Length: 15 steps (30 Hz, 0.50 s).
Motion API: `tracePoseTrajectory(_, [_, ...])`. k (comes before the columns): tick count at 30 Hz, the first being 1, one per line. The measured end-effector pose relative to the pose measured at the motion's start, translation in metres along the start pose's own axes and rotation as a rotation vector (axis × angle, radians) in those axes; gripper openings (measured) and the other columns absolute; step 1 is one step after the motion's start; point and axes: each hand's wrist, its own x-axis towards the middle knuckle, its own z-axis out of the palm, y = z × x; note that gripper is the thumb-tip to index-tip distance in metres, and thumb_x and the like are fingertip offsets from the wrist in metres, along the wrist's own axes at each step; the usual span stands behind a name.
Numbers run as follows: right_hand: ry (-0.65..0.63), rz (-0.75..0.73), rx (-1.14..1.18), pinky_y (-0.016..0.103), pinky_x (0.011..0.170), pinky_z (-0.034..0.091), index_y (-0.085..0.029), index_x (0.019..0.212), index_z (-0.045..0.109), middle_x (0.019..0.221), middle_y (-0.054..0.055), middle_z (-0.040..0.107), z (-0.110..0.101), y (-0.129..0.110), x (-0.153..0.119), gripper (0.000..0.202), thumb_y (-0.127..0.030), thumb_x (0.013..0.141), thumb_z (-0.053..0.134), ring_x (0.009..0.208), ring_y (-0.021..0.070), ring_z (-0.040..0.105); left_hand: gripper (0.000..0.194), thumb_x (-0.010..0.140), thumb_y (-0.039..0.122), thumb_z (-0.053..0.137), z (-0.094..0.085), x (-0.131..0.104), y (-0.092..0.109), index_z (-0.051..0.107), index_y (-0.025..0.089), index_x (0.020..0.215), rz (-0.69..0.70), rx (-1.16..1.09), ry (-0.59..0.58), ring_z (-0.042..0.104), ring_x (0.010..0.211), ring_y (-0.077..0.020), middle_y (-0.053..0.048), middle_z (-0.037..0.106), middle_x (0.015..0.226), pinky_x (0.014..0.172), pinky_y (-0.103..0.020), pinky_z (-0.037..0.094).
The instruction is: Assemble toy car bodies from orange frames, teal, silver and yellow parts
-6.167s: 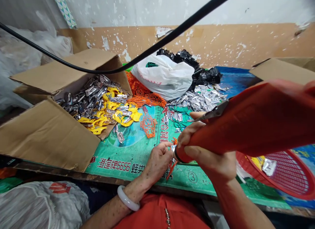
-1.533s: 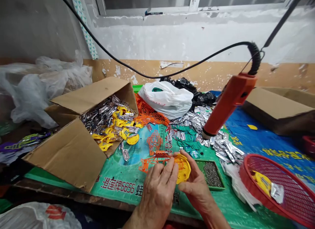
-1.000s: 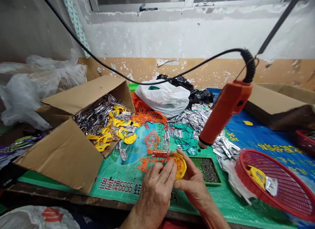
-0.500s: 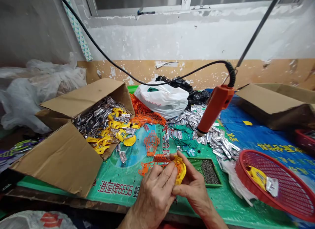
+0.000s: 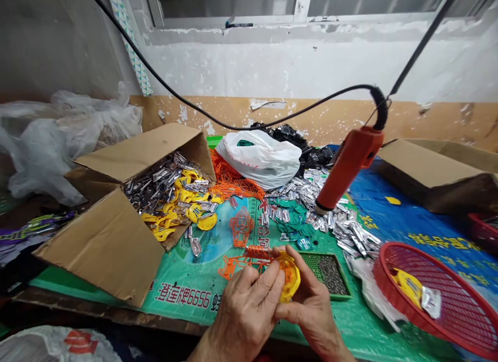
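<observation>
Near the table's front edge, a rounded yellow plastic shell [image 5: 294, 280] with an orange plastic piece [image 5: 287, 273] inside it is held between both hands. My right hand [image 5: 316, 305] grips the shell's outer edge, thumb below and fingers behind. My left hand [image 5: 249, 307] is closed against its near side, fingertips pressed over the orange piece and hiding part of it. Just beyond my left hand lie flat orange plastic frames [image 5: 240, 227]. A green tray of small screws [image 5: 332, 275] sits beside my right hand.
An orange electric screwdriver [image 5: 348, 167] hangs from a black cable over silvery parts [image 5: 352, 230] and green pieces [image 5: 291, 217]. To the left, an open carton [image 5: 105, 242] spills metal and yellow parts. A red basket [image 5: 439, 300] stands right, a white bag [image 5: 262, 157] behind.
The view has shifted slightly, so the scene sits a little farther right. Both hands keep hold of the yellow shell, which is tilted a bit differently, with the left fingers still against it.
</observation>
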Motion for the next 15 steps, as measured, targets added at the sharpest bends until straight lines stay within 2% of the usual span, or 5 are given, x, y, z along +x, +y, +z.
tracePoseTrajectory(10, [0.001,-0.020,-0.120,0.042,0.105,0.040,-0.042,0.130,0.052,0.132,0.002,0.058,0.001,-0.004,-0.005,0.081,-0.035,0.056,0.086,0.123,0.0261,0.053,0.030,0.086,0.015,0.053,-0.002,-0.002,-0.002,0.062,0.008,0.114,0.007,-0.036,0.037,0.056,0.074,-0.0207,-0.013,0.072,0.108,0.064,-0.034,0.051])
tracePoseTrajectory(13, [-0.051,0.031,-0.175,0.040,0.102,0.044,-0.038,0.129,0.054,0.131,0.003,0.058,-0.005,-0.014,0.001,0.076,-0.034,0.060,0.084,0.118,0.0256,0.056,0.029,0.087,0.012,0.050,-0.008,0.003,-0.002,0.063,0.009,0.112,-0.067,-0.207,-0.005,0.060,0.078,-0.0203,-0.012,0.072,0.106,0.070,-0.034,0.050])
tracePoseTrajectory(15, [-0.095,0.067,-0.188,0.035,0.095,0.048,-0.036,0.121,0.062,0.119,0.003,0.065,-0.008,-0.022,0.008,0.058,-0.034,0.066,0.080,0.107,0.0224,0.061,0.022,0.088,0.012,0.048,-0.015,0.007,-0.002,0.068,0.012,0.099,-0.201,-0.445,-0.100,0.060,0.077,-0.0185,-0.009,0.072,0.094,0.072,-0.032,0.047])
